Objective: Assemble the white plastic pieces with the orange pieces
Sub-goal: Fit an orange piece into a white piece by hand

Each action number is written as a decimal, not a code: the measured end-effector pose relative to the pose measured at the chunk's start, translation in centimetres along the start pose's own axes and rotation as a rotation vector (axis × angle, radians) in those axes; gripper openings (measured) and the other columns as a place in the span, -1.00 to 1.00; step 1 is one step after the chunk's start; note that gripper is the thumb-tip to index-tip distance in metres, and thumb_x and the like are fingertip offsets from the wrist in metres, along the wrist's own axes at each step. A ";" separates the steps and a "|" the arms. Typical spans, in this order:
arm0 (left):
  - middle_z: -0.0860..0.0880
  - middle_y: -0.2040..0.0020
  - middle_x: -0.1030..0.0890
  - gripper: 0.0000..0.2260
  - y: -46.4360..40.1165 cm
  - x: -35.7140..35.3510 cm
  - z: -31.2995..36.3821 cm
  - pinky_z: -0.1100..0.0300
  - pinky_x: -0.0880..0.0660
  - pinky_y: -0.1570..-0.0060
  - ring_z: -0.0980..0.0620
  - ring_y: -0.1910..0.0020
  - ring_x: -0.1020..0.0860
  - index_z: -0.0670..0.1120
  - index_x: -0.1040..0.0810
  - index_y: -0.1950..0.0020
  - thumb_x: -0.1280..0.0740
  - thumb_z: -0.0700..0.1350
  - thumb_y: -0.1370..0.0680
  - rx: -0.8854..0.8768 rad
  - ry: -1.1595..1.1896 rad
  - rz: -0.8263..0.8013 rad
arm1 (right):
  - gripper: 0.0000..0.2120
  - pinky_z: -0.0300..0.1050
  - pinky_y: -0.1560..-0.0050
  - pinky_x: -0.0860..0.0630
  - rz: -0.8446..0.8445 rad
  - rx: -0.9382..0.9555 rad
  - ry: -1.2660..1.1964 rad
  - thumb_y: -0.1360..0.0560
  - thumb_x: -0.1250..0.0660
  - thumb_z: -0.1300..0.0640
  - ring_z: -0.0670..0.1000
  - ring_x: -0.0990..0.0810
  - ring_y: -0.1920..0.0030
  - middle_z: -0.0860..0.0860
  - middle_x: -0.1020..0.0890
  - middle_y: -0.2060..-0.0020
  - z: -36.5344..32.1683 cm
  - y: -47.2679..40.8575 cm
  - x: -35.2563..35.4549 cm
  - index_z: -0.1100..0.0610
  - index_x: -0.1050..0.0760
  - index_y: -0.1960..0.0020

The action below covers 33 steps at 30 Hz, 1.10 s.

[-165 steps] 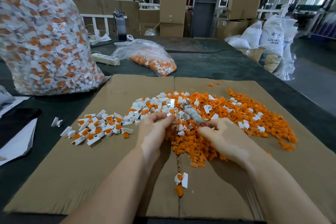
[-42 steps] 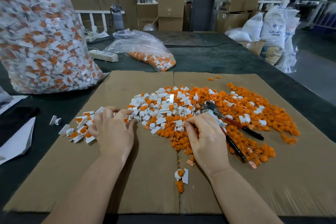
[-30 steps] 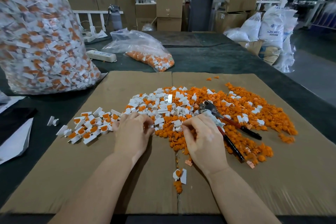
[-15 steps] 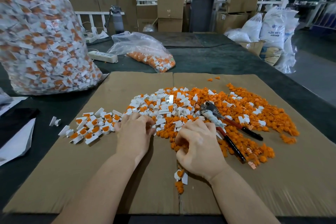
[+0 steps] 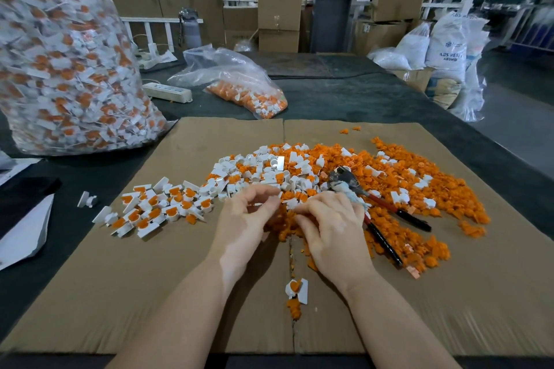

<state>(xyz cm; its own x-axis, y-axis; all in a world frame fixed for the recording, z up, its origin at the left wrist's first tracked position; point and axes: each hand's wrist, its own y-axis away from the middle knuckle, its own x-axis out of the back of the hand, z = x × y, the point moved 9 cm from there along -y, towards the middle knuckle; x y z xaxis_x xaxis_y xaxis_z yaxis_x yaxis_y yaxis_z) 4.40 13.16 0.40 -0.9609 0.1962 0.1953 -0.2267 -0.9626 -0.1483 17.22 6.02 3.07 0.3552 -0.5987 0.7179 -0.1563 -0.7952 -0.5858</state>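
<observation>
A heap of loose orange pieces (image 5: 398, 180) covers the right half of the cardboard sheet (image 5: 186, 278), and loose white pieces (image 5: 263, 171) lie mixed in at its left end. A cluster of joined white-and-orange pieces (image 5: 159, 208) sits further left. My left hand (image 5: 242, 225) and my right hand (image 5: 332, 231) meet at the heap's near edge, fingers curled and fingertips almost touching. My left hand pinches a white piece (image 5: 289, 204). My right hand pinches a small orange piece, mostly hidden under its fingers.
Pliers (image 5: 386, 213) with red and black handles lie on the heap beside my right hand. One joined piece (image 5: 299, 290) lies near my wrists. A big bag of joined pieces (image 5: 60, 69), a small bag (image 5: 242, 90) and a power strip (image 5: 168, 92) stand behind the cardboard.
My left hand came from the joined cluster to the white pieces, then right toward my right hand. My right hand drew back from the orange heap. The pliers, held 5.5 s ago, lie on the heap.
</observation>
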 end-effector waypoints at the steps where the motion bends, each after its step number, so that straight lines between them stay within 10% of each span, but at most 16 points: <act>1: 0.10 0.20 -0.62 -0.89 0.1 -0.2 -0.1 0.45 -0.49 0.26 0.24 0.18 -0.58 0.08 -0.59 0.02 -0.39 -0.10 -0.49 0.010 0.033 -0.012 | -0.98 -0.05 0.01 -0.26 0.026 -0.028 -0.023 -0.44 -0.41 0.19 0.05 -0.50 0.04 -0.04 -0.60 0.17 0.3 -0.1 0.3 0.09 -0.61 0.14; 25: -0.04 0.19 -0.65 -0.95 0.7 -1.5 -0.2 0.21 -0.57 0.12 0.03 0.17 -0.63 -0.05 -0.60 0.06 -0.37 -0.18 -0.51 -0.054 0.115 0.066 | -0.93 -0.16 0.00 -0.22 0.054 -0.106 -0.110 -0.49 -0.36 0.14 -0.04 -0.50 0.15 -0.03 -0.59 0.24 1.0 -0.1 0.7 0.13 -0.57 0.13; 33: 0.12 0.22 -0.63 -0.87 1.0 -1.7 0.8 0.46 -0.44 0.20 0.26 0.19 -0.57 0.08 -0.60 0.11 -0.38 -0.17 -0.50 -0.146 -0.021 0.068 | -0.90 -0.11 0.03 -0.36 0.062 -0.112 -0.157 -0.48 -0.37 0.14 -0.06 -0.48 0.24 -0.04 -0.56 0.32 1.1 0.0 0.9 0.13 -0.54 0.20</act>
<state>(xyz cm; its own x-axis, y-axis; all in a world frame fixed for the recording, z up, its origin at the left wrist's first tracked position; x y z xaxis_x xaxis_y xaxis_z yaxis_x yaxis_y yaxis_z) 5.96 11.66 0.70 -0.9716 0.1266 0.1998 -0.1838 -0.9357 -0.3011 18.55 5.57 3.29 0.4797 -0.6315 0.6091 -0.2812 -0.7683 -0.5751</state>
